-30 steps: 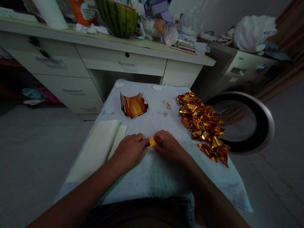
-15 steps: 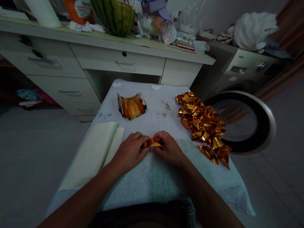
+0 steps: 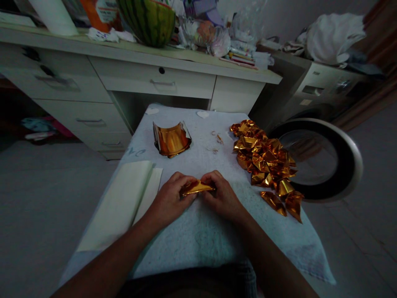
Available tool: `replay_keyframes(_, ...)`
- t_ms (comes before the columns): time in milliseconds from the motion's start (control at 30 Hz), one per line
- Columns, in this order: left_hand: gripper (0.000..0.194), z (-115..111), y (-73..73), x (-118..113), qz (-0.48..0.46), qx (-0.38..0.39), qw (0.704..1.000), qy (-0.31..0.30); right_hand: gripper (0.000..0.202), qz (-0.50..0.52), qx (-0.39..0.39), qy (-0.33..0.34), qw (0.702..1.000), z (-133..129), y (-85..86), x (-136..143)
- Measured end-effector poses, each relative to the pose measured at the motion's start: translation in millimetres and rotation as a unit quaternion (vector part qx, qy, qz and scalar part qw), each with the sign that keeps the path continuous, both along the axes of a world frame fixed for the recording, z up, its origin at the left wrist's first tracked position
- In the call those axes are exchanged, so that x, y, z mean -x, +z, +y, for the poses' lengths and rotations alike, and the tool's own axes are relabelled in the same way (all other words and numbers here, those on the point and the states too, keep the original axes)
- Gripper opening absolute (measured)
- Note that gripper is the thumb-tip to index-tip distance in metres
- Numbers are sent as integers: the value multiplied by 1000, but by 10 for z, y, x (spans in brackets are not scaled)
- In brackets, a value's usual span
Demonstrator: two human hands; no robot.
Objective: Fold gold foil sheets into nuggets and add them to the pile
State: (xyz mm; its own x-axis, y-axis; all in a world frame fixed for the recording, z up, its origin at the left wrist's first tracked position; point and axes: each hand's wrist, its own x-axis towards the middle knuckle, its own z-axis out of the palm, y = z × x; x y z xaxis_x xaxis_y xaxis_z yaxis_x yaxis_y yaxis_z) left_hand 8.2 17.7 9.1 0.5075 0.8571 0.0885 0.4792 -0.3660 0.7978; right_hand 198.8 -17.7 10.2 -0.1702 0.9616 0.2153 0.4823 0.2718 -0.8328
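Between my two hands is a small folded piece of gold foil paper (image 3: 198, 187), held just above the cloth-covered table. My left hand (image 3: 173, 193) grips its left end, thumb and fingers pinched. At the right end, my right hand (image 3: 221, 192) is closed on the same piece. Beyond my hands lies a curved stack of gold foil sheets (image 3: 172, 140). A heap of folded gold foil pieces (image 3: 266, 157) spreads along the table's right side. Some fingertips are hidden behind the paper.
Pale paper sheets (image 3: 114, 203) lie on the left of the table (image 3: 198, 244). Thin strings (image 3: 214, 150) lie near the middle. Behind stands a white desk (image 3: 161, 80) bearing a watermelon (image 3: 147, 20). A washing machine door (image 3: 350, 161) hangs ajar at right.
The foil piece has turned between my fingers, so a longer, smoother gold face with a straight lower edge now shows. Both hands stay in nearly the same place.
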Motion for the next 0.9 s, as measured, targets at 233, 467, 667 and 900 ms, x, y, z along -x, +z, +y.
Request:
replay_keyframes(233,27,-22,2,-18,-22,-6,1000,9,14,16,7,-25,1000,-2,-11,16)
replay_keyframes(467,23,-12,35,-9,-28,23,999,27,8,40,29,-45,998,4,-21,39)
replay_keyframes(667,23,-18,52,-7,-27,7,999,43,7,44,22,-65,997,15,-53,47)
replay_keyframes(900,29,-36,31,1,18,-39,998,48,6,-8,33,-75,997,0,-20,63)
